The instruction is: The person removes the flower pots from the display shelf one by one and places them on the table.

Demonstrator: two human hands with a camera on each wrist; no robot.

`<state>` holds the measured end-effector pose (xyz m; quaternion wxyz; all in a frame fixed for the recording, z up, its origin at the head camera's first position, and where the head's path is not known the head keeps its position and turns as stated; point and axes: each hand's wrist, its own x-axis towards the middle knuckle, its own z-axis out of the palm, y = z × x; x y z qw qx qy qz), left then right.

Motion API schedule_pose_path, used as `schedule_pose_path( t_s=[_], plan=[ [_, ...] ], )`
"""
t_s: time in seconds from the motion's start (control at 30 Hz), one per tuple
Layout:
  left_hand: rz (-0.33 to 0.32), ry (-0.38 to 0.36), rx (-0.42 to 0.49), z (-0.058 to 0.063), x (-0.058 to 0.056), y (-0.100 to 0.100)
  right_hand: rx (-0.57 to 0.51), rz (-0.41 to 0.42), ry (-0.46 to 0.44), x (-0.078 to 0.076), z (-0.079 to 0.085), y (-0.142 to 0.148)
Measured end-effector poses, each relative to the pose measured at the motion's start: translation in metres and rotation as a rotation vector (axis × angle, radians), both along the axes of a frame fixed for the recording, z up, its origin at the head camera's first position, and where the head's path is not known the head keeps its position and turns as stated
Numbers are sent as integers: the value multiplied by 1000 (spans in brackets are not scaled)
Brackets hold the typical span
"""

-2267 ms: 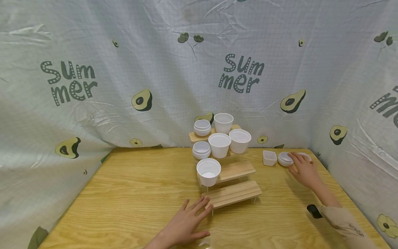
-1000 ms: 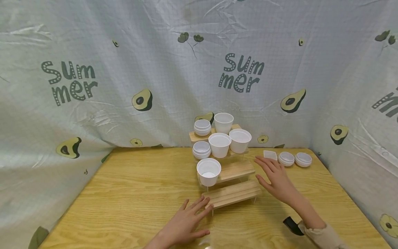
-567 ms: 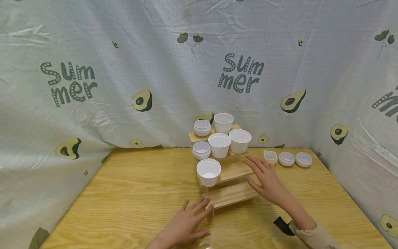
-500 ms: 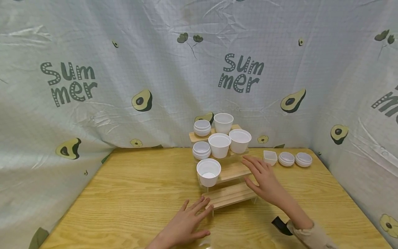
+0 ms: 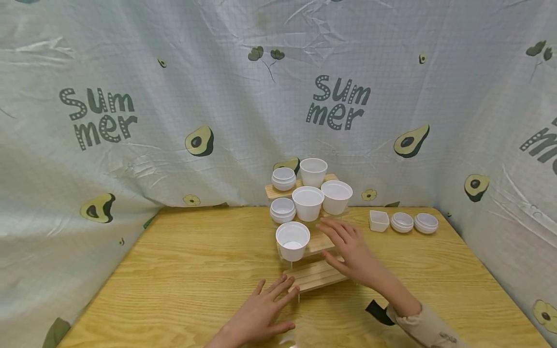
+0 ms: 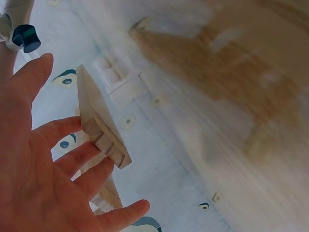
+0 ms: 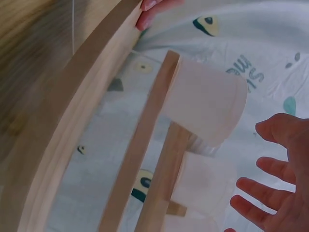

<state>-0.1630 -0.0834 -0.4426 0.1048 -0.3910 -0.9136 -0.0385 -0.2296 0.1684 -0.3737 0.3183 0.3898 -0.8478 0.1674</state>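
Note:
My left hand (image 5: 263,309) has its fingers spread, with the fingertips at the left end of the lowest wooden step (image 5: 315,276) of a tiered display stand. In the left wrist view the fingertips touch that step's end (image 6: 104,140). My right hand (image 5: 354,253), fingers apart and holding nothing, hovers over the right part of the lower steps. Nearest to it is a white tapered cup (image 5: 293,244) at the left end of the second step up. In the right wrist view this cup (image 7: 207,101) stands a short gap from the thumb.
Higher steps carry white cups (image 5: 307,203) and small round jars (image 5: 283,209). On the table (image 5: 187,270), back right, stand a square white cup (image 5: 379,221) and two round jars (image 5: 402,222). A printed cloth (image 5: 243,96) hangs behind.
My right hand has left the round jar at the back right and moved left, over the stand's lower steps. My left hand has stayed at the lowest step.

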Motion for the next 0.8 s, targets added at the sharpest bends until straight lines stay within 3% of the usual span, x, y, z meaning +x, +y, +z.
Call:
schedule_pose_path(
  t_s=[0.8],
  plan=[
    [-10,38,2,-1,0,-1,109,20,16,-12,2,-47]
  ],
)
